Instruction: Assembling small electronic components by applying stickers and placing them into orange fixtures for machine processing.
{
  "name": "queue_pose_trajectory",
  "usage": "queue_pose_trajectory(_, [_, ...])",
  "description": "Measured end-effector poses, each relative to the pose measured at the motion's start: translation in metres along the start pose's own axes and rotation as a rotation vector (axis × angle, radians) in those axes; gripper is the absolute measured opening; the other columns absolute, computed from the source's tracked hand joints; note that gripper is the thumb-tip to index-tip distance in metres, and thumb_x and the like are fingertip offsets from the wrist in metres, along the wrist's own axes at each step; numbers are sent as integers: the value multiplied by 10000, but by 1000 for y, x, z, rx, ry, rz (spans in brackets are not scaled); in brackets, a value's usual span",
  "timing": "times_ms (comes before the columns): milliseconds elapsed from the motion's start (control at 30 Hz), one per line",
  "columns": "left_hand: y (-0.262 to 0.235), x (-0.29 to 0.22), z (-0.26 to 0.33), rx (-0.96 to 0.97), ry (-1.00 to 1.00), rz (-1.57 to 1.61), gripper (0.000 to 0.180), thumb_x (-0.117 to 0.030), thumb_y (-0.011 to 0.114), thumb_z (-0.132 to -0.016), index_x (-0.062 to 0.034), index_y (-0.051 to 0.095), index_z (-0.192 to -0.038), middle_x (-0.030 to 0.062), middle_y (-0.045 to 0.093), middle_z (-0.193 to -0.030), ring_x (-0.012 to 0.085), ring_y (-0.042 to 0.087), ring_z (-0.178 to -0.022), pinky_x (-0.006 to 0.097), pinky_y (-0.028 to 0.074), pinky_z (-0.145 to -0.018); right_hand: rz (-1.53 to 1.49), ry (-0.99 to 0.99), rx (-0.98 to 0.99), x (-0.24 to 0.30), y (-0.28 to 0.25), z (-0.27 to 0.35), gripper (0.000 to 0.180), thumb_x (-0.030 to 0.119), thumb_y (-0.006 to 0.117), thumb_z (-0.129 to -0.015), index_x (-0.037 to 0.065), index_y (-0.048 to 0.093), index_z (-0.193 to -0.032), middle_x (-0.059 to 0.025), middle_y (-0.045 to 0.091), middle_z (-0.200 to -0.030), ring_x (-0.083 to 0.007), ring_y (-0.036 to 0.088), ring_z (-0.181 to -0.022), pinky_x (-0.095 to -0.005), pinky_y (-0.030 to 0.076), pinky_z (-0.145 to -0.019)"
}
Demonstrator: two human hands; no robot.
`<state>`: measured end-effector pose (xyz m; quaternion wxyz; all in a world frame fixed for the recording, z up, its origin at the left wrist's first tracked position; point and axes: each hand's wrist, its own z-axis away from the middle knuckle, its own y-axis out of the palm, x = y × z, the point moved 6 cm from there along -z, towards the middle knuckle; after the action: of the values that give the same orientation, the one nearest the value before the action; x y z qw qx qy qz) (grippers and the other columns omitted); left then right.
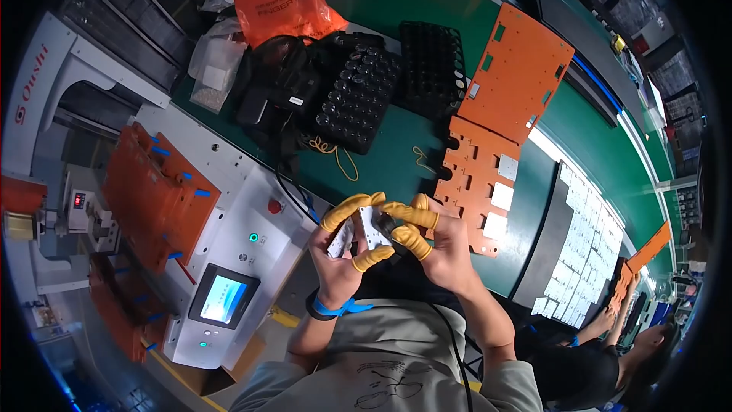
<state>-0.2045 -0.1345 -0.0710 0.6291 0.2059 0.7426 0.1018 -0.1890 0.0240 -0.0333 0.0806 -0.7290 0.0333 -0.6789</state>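
Note:
Both my hands are together in front of my body, with yellow finger cots on several fingers. My left hand (340,268) grips small white plates by their edges; one white plate (374,230) stands tilted between its fingers and thumb. A blue wrist strap (335,308) circles my left wrist. My right hand (442,246) pinches a small black part (386,223) close against that plate; whether the two are joined I cannot tell. Just to the right lies an orange notched fixture board (469,175) carrying several white square plates (502,196).
Black trays (358,95) of round lens-like parts stand beyond my hands, near an orange plastic bag (280,1). A machine with a screen (223,296) and red button (275,206) flanks me on the left. Rows of white plates (583,252) and another person's arm (602,324) are at right.

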Motion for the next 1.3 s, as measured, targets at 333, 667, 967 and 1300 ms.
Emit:
queue_pose_trajectory(333, [9, -2, 12, 20, 257, -342, 647, -100, 925, -677, -25, 631, -1248, 68, 685, -1266, 0, 458, -624, 152, 372, -569, 308, -217, 22, 26, -14, 12, 332, 124, 770, -855, -38, 700, -1137, -120, 594, -875, -252, 535, -764, -354, 441, -682])
queue_pose_trajectory(667, [21, 7, 13, 2, 17, -4, 724, -114, 925, -691, 14, 564, -1305, 156, 664, -1230, 216, 646, -1105, 336, 520, -942, -72, -123, -3, -4, -18, 15, 315, 131, 757, -874, -19, 705, -1145, -76, 542, -823, -212, 490, -741, -324, 407, -665])
queue_pose_trajectory(967, [26, 10, 15, -29, 17, -8, 714, -174, 913, -722, 25, 562, -1312, 137, 655, -1231, 226, 645, -1126, 347, 512, -982, 40, -237, -35, -6, -22, 17, 336, 131, 758, -857, -3, 705, -1161, -93, 566, -862, -248, 506, -787, -351, 416, -703])
queue_pose_trajectory(1300, [26, 32, 17, -10, -185, -72, 564, -252, 833, -820, -2, 603, -1271, 66, 656, -1169, 116, 634, -926, 241, 518, -753, 269, -415, -78, -2, -35, 21, 307, 131, 703, -827, 36, 720, -1118, -112, 545, -853, -298, 531, -806, -396, 403, -725])
